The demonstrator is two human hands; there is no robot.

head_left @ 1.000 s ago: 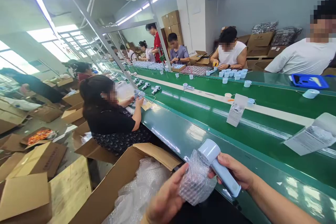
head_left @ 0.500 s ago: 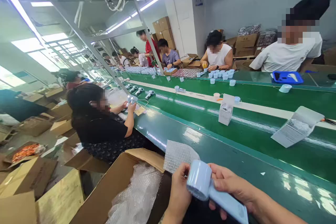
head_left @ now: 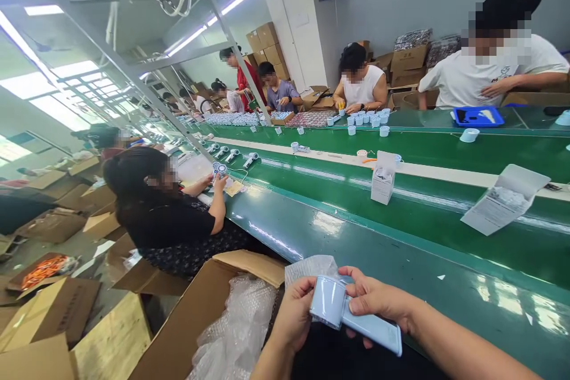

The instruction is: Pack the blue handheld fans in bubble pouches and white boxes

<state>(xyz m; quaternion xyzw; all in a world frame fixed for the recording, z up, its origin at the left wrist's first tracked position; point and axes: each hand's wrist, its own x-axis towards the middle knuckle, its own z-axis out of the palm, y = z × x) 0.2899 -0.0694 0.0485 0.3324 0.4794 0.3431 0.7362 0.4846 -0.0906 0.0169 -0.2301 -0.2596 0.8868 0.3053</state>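
Observation:
A light blue handheld fan (head_left: 328, 301), with a drum-shaped head and a flat handle, is between my two hands above the bench edge. My left hand (head_left: 291, 314) is closed on the head's left side and a bubble wrap piece (head_left: 312, 267). That clear sheet stands up behind the head, partly hidden by it. My right hand (head_left: 376, 297) grips the handle near the head, thumb on top and fingers underneath. The handle slopes down to the right.
An open carton (head_left: 178, 320) with bubble wrap (head_left: 236, 320) stands at my left. White boxes (head_left: 382, 181) lie on the green conveyor (head_left: 427, 219). A co-worker in black (head_left: 164, 219) handles a fan at the left. Other people sit across the belt.
The fan has shifted slightly left, its handle less steep. The bubble wrap now sits lower and closer behind the head. Across the belt, a co-worker's hand has come to their shirt front.

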